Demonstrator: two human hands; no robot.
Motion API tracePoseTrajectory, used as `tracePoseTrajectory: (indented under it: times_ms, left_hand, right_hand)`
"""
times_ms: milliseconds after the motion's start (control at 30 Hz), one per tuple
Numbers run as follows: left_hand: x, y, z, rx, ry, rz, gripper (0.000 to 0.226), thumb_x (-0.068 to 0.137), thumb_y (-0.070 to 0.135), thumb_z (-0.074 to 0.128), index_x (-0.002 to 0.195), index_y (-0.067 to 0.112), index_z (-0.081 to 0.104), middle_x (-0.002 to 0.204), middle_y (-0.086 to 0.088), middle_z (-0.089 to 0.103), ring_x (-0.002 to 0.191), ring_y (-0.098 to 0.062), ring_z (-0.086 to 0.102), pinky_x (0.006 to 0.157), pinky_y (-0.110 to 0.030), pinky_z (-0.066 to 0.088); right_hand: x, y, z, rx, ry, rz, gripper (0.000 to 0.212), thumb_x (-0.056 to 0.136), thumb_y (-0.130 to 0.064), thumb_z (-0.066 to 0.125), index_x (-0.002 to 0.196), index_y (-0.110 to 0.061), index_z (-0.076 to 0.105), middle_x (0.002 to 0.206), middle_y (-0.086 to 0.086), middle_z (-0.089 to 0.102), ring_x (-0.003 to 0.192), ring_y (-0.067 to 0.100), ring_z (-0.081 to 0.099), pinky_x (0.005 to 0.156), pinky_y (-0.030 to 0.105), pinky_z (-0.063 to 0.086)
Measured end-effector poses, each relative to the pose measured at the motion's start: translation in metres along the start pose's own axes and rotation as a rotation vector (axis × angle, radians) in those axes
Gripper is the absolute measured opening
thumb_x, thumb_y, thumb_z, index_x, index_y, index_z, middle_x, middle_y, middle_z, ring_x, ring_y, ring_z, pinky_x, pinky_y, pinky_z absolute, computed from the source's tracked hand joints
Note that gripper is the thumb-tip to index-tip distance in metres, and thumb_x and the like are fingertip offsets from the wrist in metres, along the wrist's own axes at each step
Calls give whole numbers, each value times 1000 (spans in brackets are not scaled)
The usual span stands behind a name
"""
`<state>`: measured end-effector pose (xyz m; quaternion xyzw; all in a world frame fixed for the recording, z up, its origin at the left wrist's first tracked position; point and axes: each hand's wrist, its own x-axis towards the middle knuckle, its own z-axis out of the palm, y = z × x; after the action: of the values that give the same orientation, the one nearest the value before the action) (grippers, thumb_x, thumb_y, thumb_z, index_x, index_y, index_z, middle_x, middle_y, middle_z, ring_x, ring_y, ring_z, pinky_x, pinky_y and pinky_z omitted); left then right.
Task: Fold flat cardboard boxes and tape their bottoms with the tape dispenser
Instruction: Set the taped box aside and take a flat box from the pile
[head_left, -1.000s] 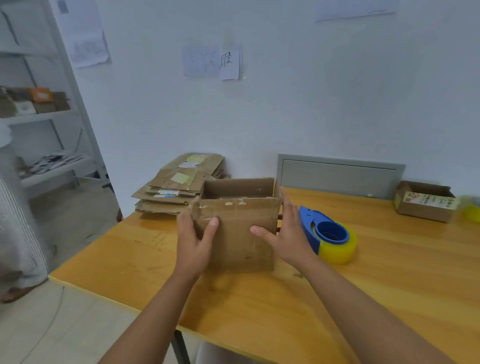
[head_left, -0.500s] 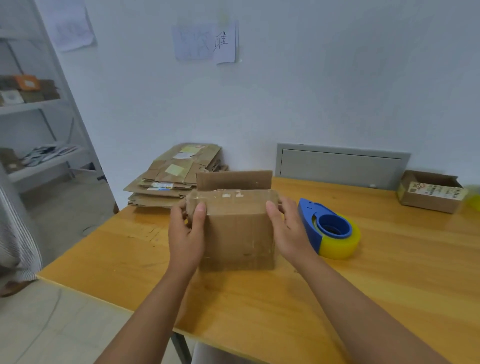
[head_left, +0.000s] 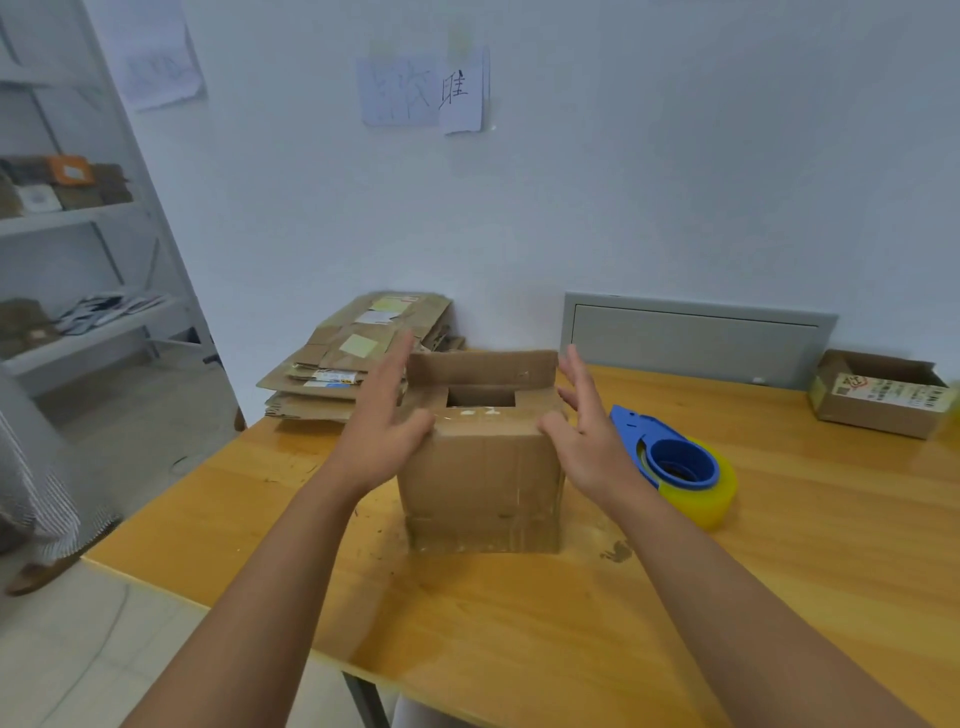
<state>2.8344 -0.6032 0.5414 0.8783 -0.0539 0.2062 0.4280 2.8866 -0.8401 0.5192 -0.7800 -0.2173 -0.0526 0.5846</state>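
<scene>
Cardboard box (head_left: 483, 467) stands upright near the middle of a yellow wooden worktop (head_left: 779, 571), close to its front-left corner. Its upward-facing end is partly closed: the near flap and two side flaps are folded in, the far flap stands up, and a dark square gap shows between them. Left hand (head_left: 379, 426) and right hand (head_left: 582, 431) flank the box top, fingers straight and spread, each thumb touching the near top edge; neither grips anything.

A likely risk, as a judgement: with nothing pinning them, the folded flaps may spring up, or the light box may slide when the far flap is pushed down. Tape laid over a gaping seam would hold poorly.

Counts: one box being folded; one blue tape dispenser (head_left: 670, 457) with a yellowish roll, just right of the box; one pile of flat cardboard boxes (head_left: 343, 369) at the worktop's far-left end; one small open carton (head_left: 878, 395) far right; two hands.
</scene>
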Motion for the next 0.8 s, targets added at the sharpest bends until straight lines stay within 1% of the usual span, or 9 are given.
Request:
tracePoseTrajectory:
  times_ms: [67,133,200,267,333,467,567,667,800]
  left_hand:
    - [1,0,3,39,19,23,68,87,28,50,144,58,26,133,26,28,118,15,32,90,-13,29]
    - [-1,-3,8,51,70,29,47,84,34,47,128,51,48,123,22,33,114,19,33,89,-17,33]
    - [-6,-10,13,32,114,16,30,85,39,47,112,46,59,126,21,38,114,24,32,91,-19,36]
    - [-12,-14,16,26,113,19,24,86,54,50,109,51,58,137,24,39,119,24,32,92,-16,35]
    - [-16,-14,16,43,90,7,40,77,75,54,111,54,55,145,28,35,123,19,31,95,-17,32]
    - [-17,-8,10,97,52,-27,77,54,94,57,118,51,53,150,24,33,129,7,31,102,-30,35]
    - [-19,-5,7,112,55,-17,84,49,96,57,118,49,55,149,22,37,126,7,33,102,-30,37]
    - [-20,-4,12,125,63,-4,89,53,93,58,124,41,58,151,18,36,128,5,32,105,-33,37]
    - [-22,-6,14,114,66,-2,90,54,92,60,126,38,59,149,20,36,127,6,32,104,-29,35]
  right_hand:
    - [-1,0,-1,-42,10,-31,71,100,-21,49,156,-45,11,154,-21,24,137,0,30,107,29,37]
    - [-3,3,-2,-133,22,-82,55,103,-28,48,154,-38,27,146,-18,32,132,-4,33,110,29,36]
    - [-8,7,-5,-179,18,-124,42,104,-38,47,144,-27,46,140,-16,37,127,-9,35,113,31,37]
    - [-12,11,-8,-189,-43,-124,55,96,-57,46,142,-26,47,143,-17,32,131,-6,32,111,34,39]
    - [-14,13,-9,-247,-102,-116,74,84,-71,45,146,-32,40,153,-21,21,135,-2,25,108,32,37]
    - [-13,13,-9,-349,-81,-123,80,79,-78,42,145,-34,38,161,-15,17,133,-2,21,106,32,33]
    - [-15,14,-13,-397,-79,-153,85,77,-83,38,144,-31,41,157,-15,21,128,-4,24,101,31,38]
    - [-17,15,-17,-389,-78,-159,82,78,-79,40,143,-29,42,157,-14,22,128,-3,26,102,32,38]
    - [-18,15,-16,-398,-84,-158,82,80,-77,42,144,-27,42,159,-13,19,130,-1,25,102,40,45]
